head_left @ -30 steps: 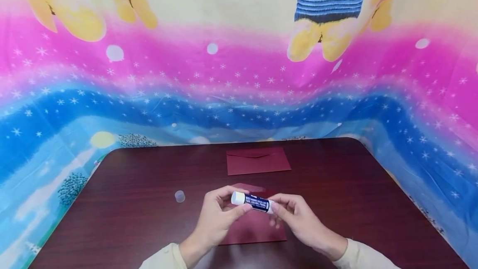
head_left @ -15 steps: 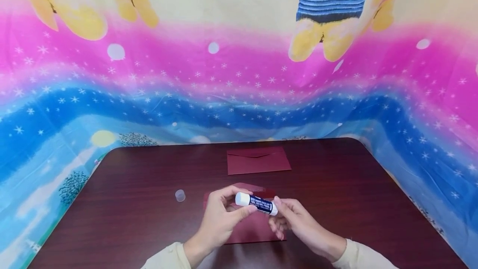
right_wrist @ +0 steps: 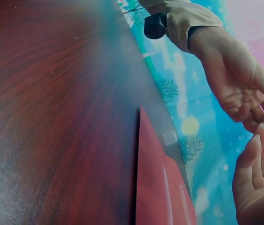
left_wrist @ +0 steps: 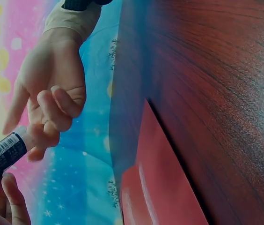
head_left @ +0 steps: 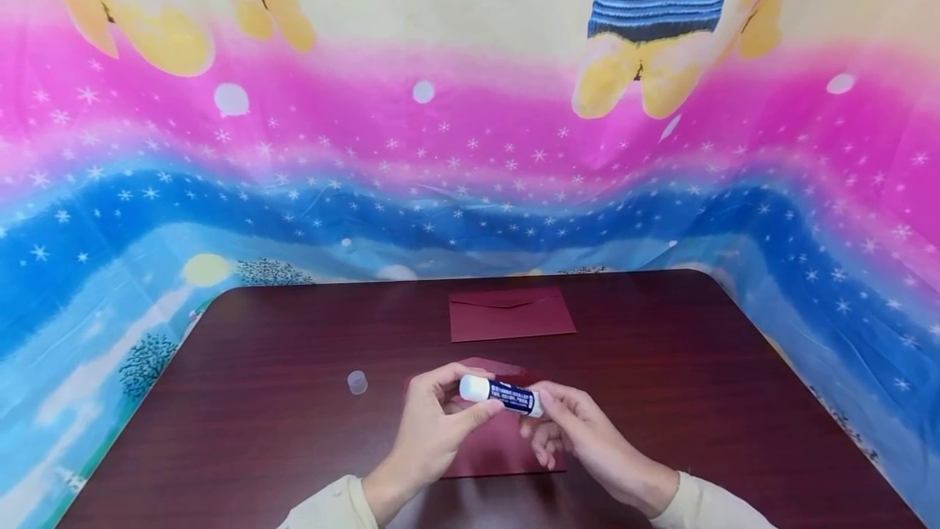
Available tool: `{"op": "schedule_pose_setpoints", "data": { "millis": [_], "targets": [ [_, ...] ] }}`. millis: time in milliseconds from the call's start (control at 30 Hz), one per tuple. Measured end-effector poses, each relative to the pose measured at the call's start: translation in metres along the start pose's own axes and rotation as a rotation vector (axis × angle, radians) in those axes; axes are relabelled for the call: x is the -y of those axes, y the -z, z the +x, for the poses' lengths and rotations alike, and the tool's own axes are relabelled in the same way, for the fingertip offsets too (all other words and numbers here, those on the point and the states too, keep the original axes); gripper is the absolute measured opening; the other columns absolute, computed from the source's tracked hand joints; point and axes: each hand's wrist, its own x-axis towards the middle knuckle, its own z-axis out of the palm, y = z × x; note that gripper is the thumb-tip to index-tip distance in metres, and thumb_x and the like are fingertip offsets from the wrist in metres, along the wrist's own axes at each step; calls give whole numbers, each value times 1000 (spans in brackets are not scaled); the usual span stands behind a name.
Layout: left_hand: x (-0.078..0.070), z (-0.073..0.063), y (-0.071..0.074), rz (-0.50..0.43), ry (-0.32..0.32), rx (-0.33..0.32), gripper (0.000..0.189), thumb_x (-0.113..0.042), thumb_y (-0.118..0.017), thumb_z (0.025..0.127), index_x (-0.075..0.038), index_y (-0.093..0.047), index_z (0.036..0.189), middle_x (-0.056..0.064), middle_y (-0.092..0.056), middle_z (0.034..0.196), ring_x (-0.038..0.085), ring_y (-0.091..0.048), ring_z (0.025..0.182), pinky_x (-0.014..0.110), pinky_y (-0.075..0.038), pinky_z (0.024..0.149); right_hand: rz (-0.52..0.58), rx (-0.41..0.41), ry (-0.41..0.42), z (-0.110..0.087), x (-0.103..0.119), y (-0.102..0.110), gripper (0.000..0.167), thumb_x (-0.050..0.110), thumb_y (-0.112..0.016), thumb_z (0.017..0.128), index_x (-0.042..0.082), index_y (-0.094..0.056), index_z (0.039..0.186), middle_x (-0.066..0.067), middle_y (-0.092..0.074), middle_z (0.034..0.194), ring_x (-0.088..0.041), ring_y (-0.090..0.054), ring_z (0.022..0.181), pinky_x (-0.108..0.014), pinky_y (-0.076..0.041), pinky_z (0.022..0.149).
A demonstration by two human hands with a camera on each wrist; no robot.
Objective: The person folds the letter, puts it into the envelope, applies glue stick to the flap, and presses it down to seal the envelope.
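A glue stick [head_left: 512, 397] with a white end and dark blue label lies tilted across the space between both hands. My left hand [head_left: 429, 427] grips its white end section between thumb and fingers. At the other end, my right hand [head_left: 598, 439] pinches the base with thumb and forefinger, the remaining fingers curled below. Under the hands lies a dark red envelope [head_left: 507, 455], flap side away from me and partly hidden by them; the left wrist view shows its edge and pale, shiny streaks near the flap [left_wrist: 136, 201]. A small translucent cap [head_left: 356, 382] stands on the table to the left.
A second dark red envelope [head_left: 510, 318] lies further back, its pointed flap folded down. The dark brown table [head_left: 279, 431] has rounded far corners. Behind and beside it hangs a colourful printed cloth [head_left: 470, 162].
The glue stick shifted a little right, then slightly back left, staying between both hands. The right hand's thumb and fingers changed their hold on its base, the lower fingers coming more into view.
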Motion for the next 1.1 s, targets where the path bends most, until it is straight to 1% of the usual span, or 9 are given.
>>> {"op": "schedule_pose_setpoints", "data": {
  "millis": [100, 200, 300, 367, 600, 700, 833, 967, 1100],
  "targets": [
    [1, 1, 1, 1, 8, -13, 31, -4, -83, 80, 4, -72, 108, 24, -74, 104, 5, -68, 84, 22, -60, 73, 13, -8, 23, -1, -1, 0, 23, 14, -40, 110, 9, -53, 128, 6, -69, 94, -3, -61, 67, -19, -52, 60],
    [2, 0, 1, 1, 7, -5, 31, -4, -83, 81, 5, -72, 108, 25, -73, 104, 4, -68, 83, 21, -60, 72, -14, -2, 30, -1, -3, 0, 24, 16, -37, 111, 1, -54, 118, 8, -66, 86, -2, -61, 66, -18, -53, 60],
    [3, -1, 0, 3, 0, 15, 31, -6, -82, 82, 6, -71, 109, 25, -73, 103, 3, -67, 81, 22, -59, 69, -26, 5, -1, 0, -3, 0, 40, 23, -28, 113, -1, -59, 102, 9, -62, 78, -2, -61, 63, -18, -53, 59],
    [2, -1, 0, 11, -7, 24, 31, -7, -82, 82, 5, -72, 109, 24, -73, 104, 3, -66, 81, 21, -58, 66, -6, 12, -34, 0, -2, 0, 49, 28, -23, 113, 0, -60, 99, 8, -62, 77, -3, -62, 63, -18, -53, 59],
    [4, -2, -1, 16, 12, 47, 29, -6, -83, 81, 0, -73, 108, 23, -73, 104, 3, -64, 75, 20, -56, 62, 155, 80, -99, 1, 0, -1, 45, 33, -21, 113, 9, -58, 124, 5, -66, 89, -5, -62, 68, -19, -52, 63],
    [4, -4, -1, 23, 33, 83, 30, -7, -84, 81, 0, -73, 108, 22, -73, 103, 3, -64, 71, 21, -58, 63, 203, 106, -111, 2, -2, -2, 37, 29, -26, 113, 12, -58, 122, 6, -66, 92, -3, -62, 70, -17, -52, 64],
    [3, -5, -1, 101, 54, 131, 32, -14, -86, 80, -7, -75, 109, 16, -74, 103, 4, -64, 66, 22, -58, 62, 215, 99, -135, 2, -6, -1, 26, 24, -36, 111, 13, -59, 114, 9, -66, 92, 1, -61, 71, -15, -51, 64],
    [4, -5, 5, 196, 73, 174, 40, -19, -86, 81, -15, -73, 118, 9, -74, 110, 3, -56, 56, 21, -54, 56, 201, 75, -139, 0, -8, 1, 25, 24, -37, 111, 12, -59, 113, 9, -66, 92, 1, -61, 71, -15, -50, 64],
    [6, -5, 15, 276, 80, 176, 47, -20, -84, 83, -17, -69, 127, 7, -74, 110, 9, -64, 72, 21, -54, 61, 182, 34, -135, -2, -6, 6, 26, 24, -37, 111, 11, -60, 115, 9, -69, 93, 0, -60, 70, -16, -49, 65]
  ]
}}
